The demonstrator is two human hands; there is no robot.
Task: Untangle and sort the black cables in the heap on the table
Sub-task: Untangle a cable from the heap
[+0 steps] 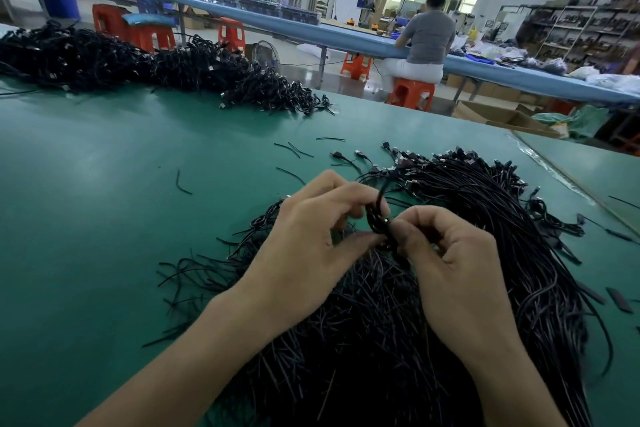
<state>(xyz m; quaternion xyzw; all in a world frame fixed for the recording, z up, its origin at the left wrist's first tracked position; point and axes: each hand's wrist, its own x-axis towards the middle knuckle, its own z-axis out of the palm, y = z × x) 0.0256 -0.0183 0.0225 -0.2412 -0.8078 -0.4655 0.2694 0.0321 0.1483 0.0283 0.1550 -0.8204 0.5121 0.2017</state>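
A big heap of black cables (467,218) spreads over the near right part of the green table (104,184), with plug ends fanned out along its far edge. Above the heap, my left hand (311,239) and my right hand (450,253) meet at a small bundle of black cables (379,215). Thumb and fingers of both hands pinch this bundle, which stands up between them. My forearms cover part of the heap.
A second long heap of black cables (138,62) lies along the table's far left edge. Loose short cable pieces (294,149) are scattered between the heaps. Beyond the table, a person (426,35) sits on an orange stool at a blue bench. Cardboard boxes (502,118) stand at right.
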